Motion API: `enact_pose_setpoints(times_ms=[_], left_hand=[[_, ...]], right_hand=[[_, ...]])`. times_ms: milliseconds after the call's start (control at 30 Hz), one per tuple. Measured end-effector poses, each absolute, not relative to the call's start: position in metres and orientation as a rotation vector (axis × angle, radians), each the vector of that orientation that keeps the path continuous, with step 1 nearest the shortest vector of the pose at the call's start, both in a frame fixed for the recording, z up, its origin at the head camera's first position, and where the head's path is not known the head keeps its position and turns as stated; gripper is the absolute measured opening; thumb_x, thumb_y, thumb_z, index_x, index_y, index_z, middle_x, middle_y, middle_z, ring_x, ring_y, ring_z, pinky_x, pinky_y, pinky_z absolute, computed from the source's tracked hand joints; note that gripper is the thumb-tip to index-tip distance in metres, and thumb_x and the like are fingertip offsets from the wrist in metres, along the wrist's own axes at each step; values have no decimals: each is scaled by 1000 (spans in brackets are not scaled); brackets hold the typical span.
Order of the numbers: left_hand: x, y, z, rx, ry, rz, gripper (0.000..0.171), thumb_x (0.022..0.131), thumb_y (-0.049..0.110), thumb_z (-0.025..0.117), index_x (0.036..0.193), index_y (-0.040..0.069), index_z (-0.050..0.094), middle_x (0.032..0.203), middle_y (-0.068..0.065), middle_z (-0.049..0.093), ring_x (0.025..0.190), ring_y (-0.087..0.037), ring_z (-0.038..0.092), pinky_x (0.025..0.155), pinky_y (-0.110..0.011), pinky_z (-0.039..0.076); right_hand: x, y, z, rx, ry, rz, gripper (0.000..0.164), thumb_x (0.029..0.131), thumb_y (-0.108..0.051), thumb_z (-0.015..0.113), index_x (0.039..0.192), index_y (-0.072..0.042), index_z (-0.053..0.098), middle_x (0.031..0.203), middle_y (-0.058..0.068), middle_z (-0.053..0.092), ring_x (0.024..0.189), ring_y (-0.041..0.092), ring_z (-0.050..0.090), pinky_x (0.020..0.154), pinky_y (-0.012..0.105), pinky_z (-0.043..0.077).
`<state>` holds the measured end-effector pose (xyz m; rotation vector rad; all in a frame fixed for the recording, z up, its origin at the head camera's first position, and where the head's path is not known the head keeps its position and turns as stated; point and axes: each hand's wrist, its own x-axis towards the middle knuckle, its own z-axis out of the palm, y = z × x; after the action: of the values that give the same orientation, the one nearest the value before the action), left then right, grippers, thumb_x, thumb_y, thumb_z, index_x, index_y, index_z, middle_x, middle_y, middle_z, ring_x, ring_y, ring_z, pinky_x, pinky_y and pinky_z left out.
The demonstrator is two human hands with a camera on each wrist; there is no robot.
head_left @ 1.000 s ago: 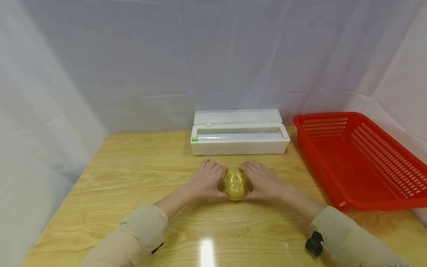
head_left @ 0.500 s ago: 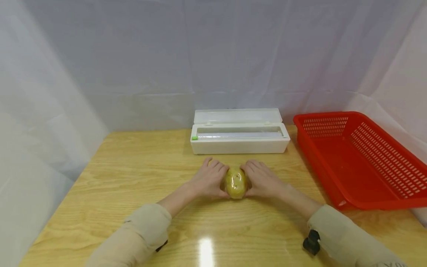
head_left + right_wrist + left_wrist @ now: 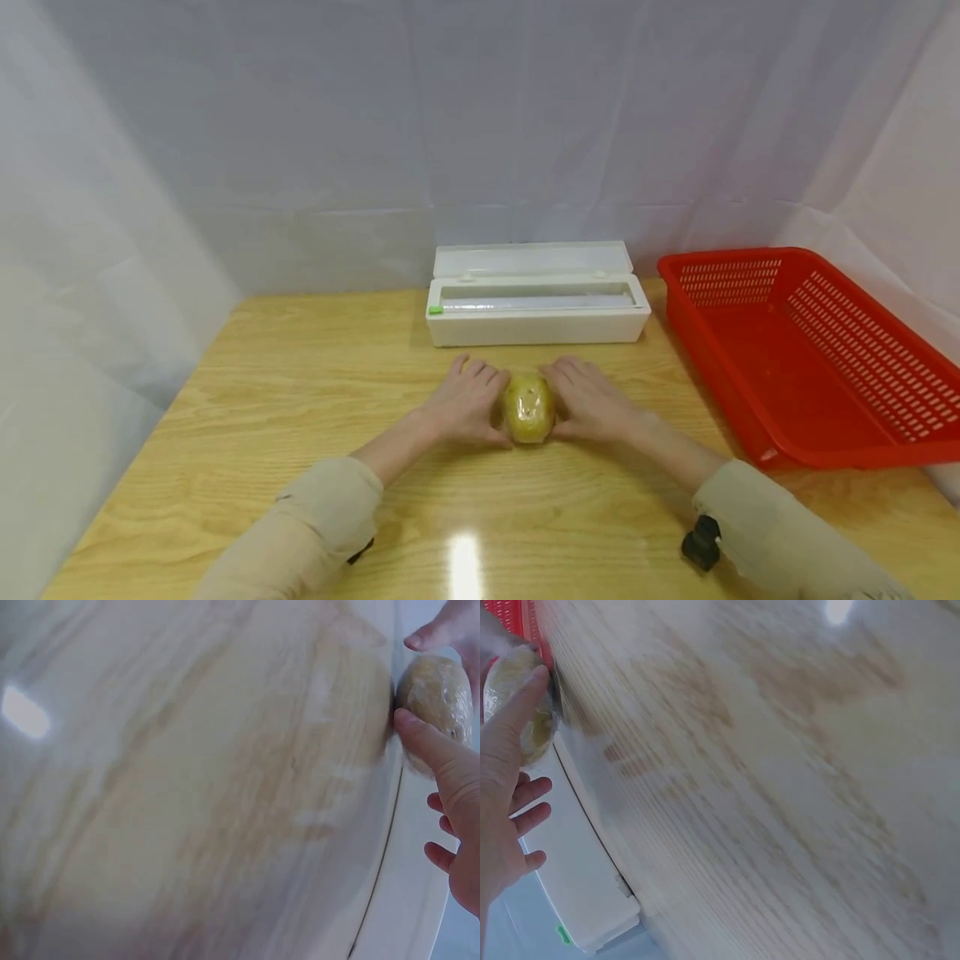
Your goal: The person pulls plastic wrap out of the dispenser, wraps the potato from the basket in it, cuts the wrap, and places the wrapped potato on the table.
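A yellow potato (image 3: 529,408) wrapped in shiny clear film sits on the wooden table between both hands. From its left side, my left hand (image 3: 468,404) holds it with curved fingers at the far end and the thumb at the near end. On the other side my right hand (image 3: 592,404) holds it the same way. In the left wrist view, the left thumb crosses in front of the potato (image 3: 536,739). The right wrist view has the right thumb against the wrapped potato (image 3: 435,694) and the left thumb close to its edge.
Behind the hands stands a white cling film box (image 3: 536,329), lid raised, with a roll inside and a green piece at its left end. A red perforated basket (image 3: 720,367) stands on the right. White sheeting (image 3: 337,167) hangs behind the table (image 3: 300,375).
The potato and both hands stay in nearly the same place. The film's glints on the potato have changed, and its near end looks slightly farther from me than one second ago.
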<state>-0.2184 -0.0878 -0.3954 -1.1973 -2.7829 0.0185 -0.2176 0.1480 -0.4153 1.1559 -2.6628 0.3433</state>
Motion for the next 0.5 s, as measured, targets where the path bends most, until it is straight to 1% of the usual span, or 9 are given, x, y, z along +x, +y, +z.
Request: enact_pose_setpoints(times_ms=[100,200,367,500], left_hand=[[-219,-91,-395,-1201,-2778,29,85,66,68,65,123,6,52,117,-7,57,112,-25,46,103,-52,25],[-220,-93,-393,-1204,-2760,50,82,68,68,64,122,6,55,116,-7,58,111,-24,47,103,-52,25],[-222,-92,-395,-1227,-2746,98,83,70,71,59,121,5,56,114,-6,59,110,-24,46,103,-52,25],[-222,-90,-396,-1228,-2755,130,82,72,71,57,120,4,56,113,-7,59,110,-24,46,103,-51,25]], right_hand=[[-218,153,-412,1151,-2660,347,86,64,-47,80,126,4,47,119,15,51,115,30,43,101,45,32],[-219,156,-409,1145,-2667,309,81,64,-46,80,122,3,51,118,13,52,115,30,43,101,44,32],[-217,156,-405,1156,-2707,228,64,71,-36,76,119,0,54,116,12,53,113,28,44,98,44,35],[-215,152,-405,1183,-2693,150,59,75,-32,71,120,2,52,113,12,53,111,28,45,93,46,39]])
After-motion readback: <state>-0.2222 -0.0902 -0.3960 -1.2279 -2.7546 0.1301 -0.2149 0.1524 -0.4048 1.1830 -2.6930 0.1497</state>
